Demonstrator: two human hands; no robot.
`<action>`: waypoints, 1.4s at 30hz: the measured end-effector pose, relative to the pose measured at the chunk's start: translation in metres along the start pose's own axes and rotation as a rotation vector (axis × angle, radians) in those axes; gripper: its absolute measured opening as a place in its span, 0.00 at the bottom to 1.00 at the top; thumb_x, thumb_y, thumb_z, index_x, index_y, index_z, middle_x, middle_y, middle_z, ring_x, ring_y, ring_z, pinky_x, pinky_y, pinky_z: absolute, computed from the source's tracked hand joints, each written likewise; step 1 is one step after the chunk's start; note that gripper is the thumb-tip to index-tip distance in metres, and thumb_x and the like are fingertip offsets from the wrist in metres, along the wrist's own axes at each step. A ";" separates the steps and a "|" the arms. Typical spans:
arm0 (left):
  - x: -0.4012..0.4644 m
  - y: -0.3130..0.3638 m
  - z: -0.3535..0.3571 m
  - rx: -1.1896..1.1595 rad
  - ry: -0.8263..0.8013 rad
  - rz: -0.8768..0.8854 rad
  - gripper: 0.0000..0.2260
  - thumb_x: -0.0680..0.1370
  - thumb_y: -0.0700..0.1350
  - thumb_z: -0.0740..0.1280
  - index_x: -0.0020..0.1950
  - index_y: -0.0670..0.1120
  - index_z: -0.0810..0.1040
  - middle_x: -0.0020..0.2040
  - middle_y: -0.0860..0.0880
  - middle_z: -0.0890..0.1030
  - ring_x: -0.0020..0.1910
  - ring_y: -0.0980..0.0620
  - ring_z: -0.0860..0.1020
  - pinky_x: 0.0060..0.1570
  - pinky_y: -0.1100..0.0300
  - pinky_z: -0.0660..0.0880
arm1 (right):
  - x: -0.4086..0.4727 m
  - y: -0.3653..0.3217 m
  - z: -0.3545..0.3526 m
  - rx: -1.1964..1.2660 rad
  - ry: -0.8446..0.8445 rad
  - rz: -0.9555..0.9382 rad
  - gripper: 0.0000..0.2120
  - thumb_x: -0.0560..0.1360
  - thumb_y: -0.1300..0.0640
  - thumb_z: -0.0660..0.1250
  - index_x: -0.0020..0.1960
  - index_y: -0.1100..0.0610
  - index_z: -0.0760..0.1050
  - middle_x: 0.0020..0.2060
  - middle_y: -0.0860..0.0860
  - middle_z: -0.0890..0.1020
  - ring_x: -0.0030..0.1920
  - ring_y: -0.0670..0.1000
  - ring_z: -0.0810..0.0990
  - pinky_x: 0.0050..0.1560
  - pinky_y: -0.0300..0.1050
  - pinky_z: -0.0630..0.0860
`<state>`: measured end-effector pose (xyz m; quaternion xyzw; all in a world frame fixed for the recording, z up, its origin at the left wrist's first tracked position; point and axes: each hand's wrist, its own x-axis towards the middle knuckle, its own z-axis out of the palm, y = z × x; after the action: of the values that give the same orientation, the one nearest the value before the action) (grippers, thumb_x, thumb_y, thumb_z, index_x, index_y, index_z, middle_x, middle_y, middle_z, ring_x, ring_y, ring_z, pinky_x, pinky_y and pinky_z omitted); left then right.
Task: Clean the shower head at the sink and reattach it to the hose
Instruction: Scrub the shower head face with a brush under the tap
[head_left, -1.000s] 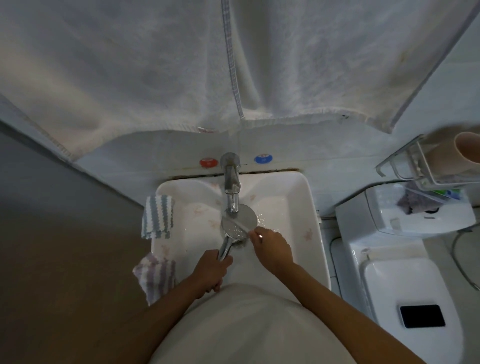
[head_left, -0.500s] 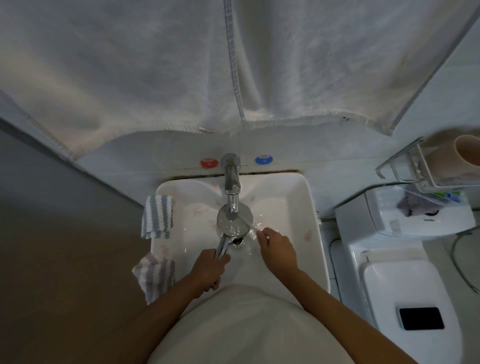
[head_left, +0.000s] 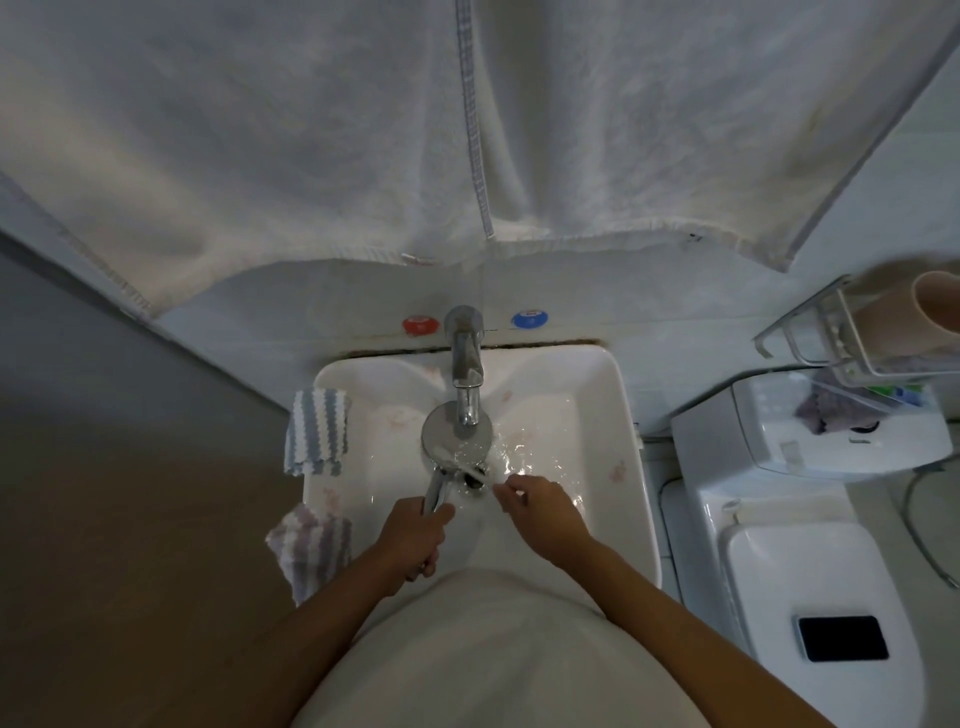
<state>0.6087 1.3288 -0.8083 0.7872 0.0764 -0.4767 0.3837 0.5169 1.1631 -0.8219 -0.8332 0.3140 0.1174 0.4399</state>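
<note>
The shower head (head_left: 456, 435) is held over the white sink (head_left: 618, 415), with its round face directly under the spout of the tap (head_left: 466, 379), and water is seen running over it toward the drain. The handle is gripped by the left hand (head_left: 415, 535), whose fingers are curled tightly around the lower end of it. The right hand (head_left: 540, 512) is kept just beside the head, on the drain side; its fingers are bent together as if something thin is pinched, possibly a small brush, but what is held cannot be told, because the part near the fingertips is blurred by water. The step in hand is judged to be the rinsing and scrubbing of the face. To do it well, the head should be kept steady under the stream, the face should be turned slowly so that every nozzle is reached, and the handle should be held firmly, because wet chrome is probably slippery. The long axis of the shower head runs from the left hand away toward the wall, slightly tilted to the right, so the round head points to the tap and the threaded end is hidden inside the left hand.
</note>
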 end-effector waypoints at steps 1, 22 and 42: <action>0.000 0.000 -0.001 -0.026 0.004 -0.007 0.11 0.78 0.49 0.65 0.40 0.44 0.72 0.28 0.47 0.72 0.21 0.51 0.68 0.24 0.65 0.60 | -0.002 0.001 0.001 -0.007 -0.006 0.005 0.18 0.80 0.46 0.61 0.38 0.56 0.74 0.35 0.53 0.81 0.38 0.57 0.78 0.41 0.49 0.75; -0.007 0.009 -0.004 -0.089 0.041 -0.020 0.10 0.79 0.47 0.64 0.40 0.44 0.70 0.28 0.47 0.70 0.18 0.54 0.66 0.21 0.69 0.59 | -0.002 0.008 -0.007 -0.012 0.155 0.091 0.18 0.79 0.45 0.59 0.38 0.56 0.74 0.30 0.50 0.77 0.35 0.56 0.77 0.36 0.47 0.71; 0.001 0.001 -0.005 -0.201 -0.038 -0.057 0.09 0.77 0.47 0.66 0.40 0.45 0.71 0.27 0.50 0.69 0.20 0.53 0.65 0.27 0.63 0.60 | -0.009 0.006 -0.007 -0.119 0.095 0.047 0.18 0.79 0.45 0.60 0.37 0.57 0.71 0.29 0.50 0.75 0.35 0.56 0.74 0.34 0.45 0.68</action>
<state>0.6132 1.3312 -0.8074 0.7331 0.1389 -0.4922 0.4484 0.5058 1.1588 -0.8183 -0.8548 0.3464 0.1067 0.3713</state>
